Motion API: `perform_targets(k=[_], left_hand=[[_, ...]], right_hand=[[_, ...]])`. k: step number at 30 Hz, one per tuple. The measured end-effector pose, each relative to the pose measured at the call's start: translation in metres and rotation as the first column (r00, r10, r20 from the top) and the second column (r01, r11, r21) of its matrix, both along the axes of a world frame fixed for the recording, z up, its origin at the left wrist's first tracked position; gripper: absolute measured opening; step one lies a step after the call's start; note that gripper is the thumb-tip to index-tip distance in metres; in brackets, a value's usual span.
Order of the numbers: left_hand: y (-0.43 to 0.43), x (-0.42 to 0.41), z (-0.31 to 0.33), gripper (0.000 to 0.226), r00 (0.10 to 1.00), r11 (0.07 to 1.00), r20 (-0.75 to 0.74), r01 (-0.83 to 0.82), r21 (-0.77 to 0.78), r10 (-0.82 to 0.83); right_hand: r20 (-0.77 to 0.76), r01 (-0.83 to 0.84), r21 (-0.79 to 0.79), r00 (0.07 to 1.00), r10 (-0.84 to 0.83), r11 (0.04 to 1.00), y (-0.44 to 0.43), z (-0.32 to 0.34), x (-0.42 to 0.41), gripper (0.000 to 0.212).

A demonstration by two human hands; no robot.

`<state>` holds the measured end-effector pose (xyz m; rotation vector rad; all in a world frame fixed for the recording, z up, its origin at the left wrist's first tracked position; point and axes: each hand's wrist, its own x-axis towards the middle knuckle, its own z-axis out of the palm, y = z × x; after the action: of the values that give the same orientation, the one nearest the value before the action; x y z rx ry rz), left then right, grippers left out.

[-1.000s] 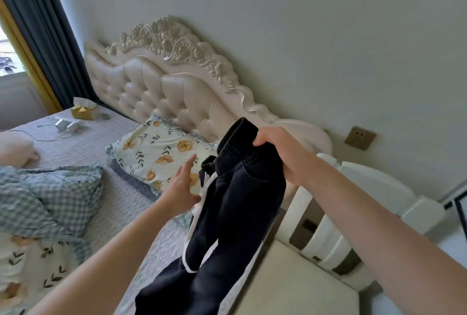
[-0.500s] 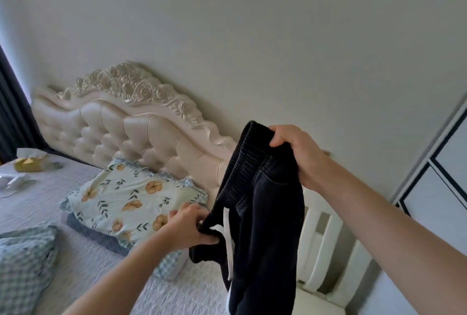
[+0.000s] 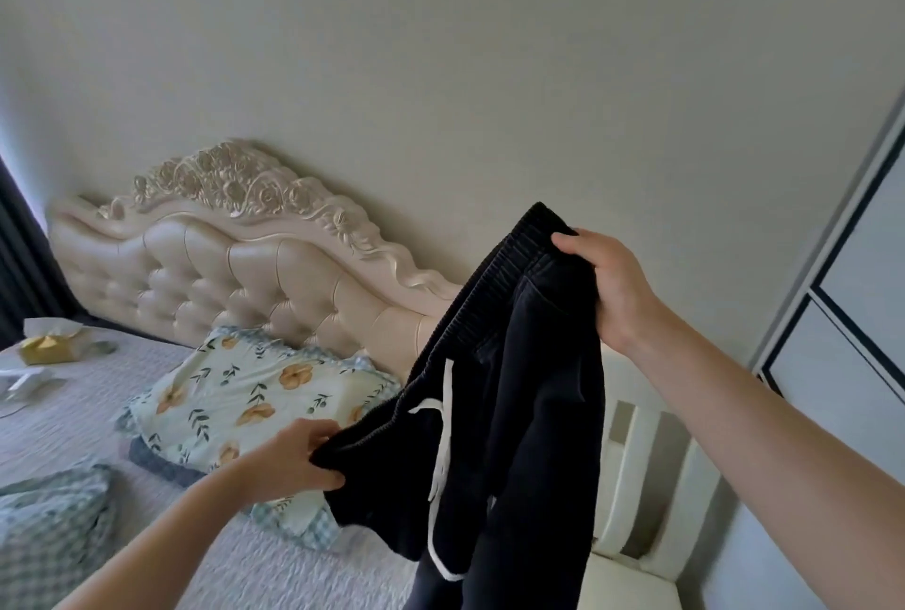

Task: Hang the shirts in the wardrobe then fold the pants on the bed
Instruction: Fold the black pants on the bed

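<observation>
Black pants held in air, near right of bed, beside white chair. Right hand grips high end of waistband; left hand pinches low end. Risks: legs hang bunched, likely twisting the fold; white drawstring dangling could get trapped; cloth may catch the chair.

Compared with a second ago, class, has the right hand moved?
Yes. The right hand, gripping the black pants, has shifted right: away from the headboard's end, now above the white chair.
</observation>
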<state>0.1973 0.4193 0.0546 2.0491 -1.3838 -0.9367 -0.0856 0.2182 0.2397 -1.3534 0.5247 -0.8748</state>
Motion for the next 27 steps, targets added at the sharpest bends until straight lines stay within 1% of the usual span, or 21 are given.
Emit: perform_targets(k=[2,4,6,7,9,10,11,12,14,16,18,21,23,25,26,27], left_hand=[[0.004,0.011,0.006,0.015,0.992,0.996,0.11,-0.064,-0.054,0.069],[0.009,0.023,0.019,0.015,0.977,0.974,0.109,-0.166,-0.157,0.184],[0.015,0.031,0.039,0.02,0.938,0.912,0.075,-0.306,-0.274,0.338],[0.017,0.034,0.05,0.022,0.91,0.863,0.022,-0.385,-0.329,0.414],[0.021,0.033,0.074,0.022,0.836,0.736,-0.179,-0.543,-0.403,0.518],[0.024,0.032,0.084,0.022,0.795,0.674,-0.278,-0.605,-0.424,0.54],[0.027,0.03,0.093,0.023,0.767,0.63,-0.344,-0.641,-0.44,0.541],[0.031,0.027,0.102,0.025,0.755,0.609,-0.397,-0.656,-0.447,0.522],[0.039,0.019,0.114,0.023,0.762,0.626,-0.475,-0.639,-0.446,0.44],[0.049,0.012,0.118,0.014,0.761,0.66,-0.543,-0.616,-0.43,0.356],[0.06,0.009,0.111,0.03,0.761,0.698,-0.546,-0.601,-0.389,0.351],[0.08,0.001,0.092,0.029,0.745,0.71,-0.524,-0.623,-0.328,0.412],[0.097,-0.003,0.078,0.041,0.749,0.726,-0.482,-0.626,-0.287,0.455],[0.116,-0.005,0.064,0.053,0.778,0.758,-0.377,-0.606,-0.241,0.502],[0.125,-0.007,0.057,0.051,0.784,0.77,-0.336,-0.602,-0.21,0.521],[0.134,-0.011,0.053,0.043,0.786,0.783,-0.316,-0.598,-0.168,0.532]], right_hand=[[-0.018,-0.001,-0.039,1.0,0.001,0.999,-0.005,-0.002,-0.001,0.018],[-0.045,0.004,-0.086,0.999,-0.008,0.996,-0.013,-0.003,-0.004,0.016],[-0.088,0.006,-0.146,0.996,-0.019,0.989,-0.021,-0.006,-0.009,0.011],[-0.115,0.009,-0.18,0.993,-0.03,0.984,-0.025,-0.007,-0.01,0.01],[-0.162,0.029,-0.243,0.984,-0.07,0.97,-0.033,-0.011,-0.012,0.008],[-0.181,0.044,-0.27,0.979,-0.096,0.962,-0.038,-0.014,-0.012,0.007],[-0.195,0.063,-0.289,0.973,-0.124,0.955,-0.042,-0.016,-0.012,0.008],[-0.198,0.084,-0.299,0.969,-0.148,0.95,-0.045,-0.019,-0.012,0.01],[-0.174,0.125,-0.282,0.968,-0.179,0.951,-0.05,-0.024,-0.01,0.013],[-0.159,0.134,-0.249,0.971,-0.177,0.959,-0.053,-0.032,-0.006,0.014],[-0.171,0.106,-0.227,0.974,-0.147,0.968,-0.055,-0.043,0.001,0.014],[-0.217,0.026,-0.195,0.974,-0.068,0.98,-0.055,-0.063,0.019,0.013],[-0.26,-0.059,-0.147,0.965,0.019,0.987,-0.052,-0.075,0.034,0.013],[-0.292,-0.161,-0.064,0.947,0.136,0.985,-0.049,-0.087,0.047,0.012],[-0.301,-0.202,-0.018,0.935,0.187,0.979,-0.048,-0.093,0.054,0.011],[-0.31,-0.242,0.023,0.921,0.237,0.97,-0.047,-0.099,0.061,0.012]])
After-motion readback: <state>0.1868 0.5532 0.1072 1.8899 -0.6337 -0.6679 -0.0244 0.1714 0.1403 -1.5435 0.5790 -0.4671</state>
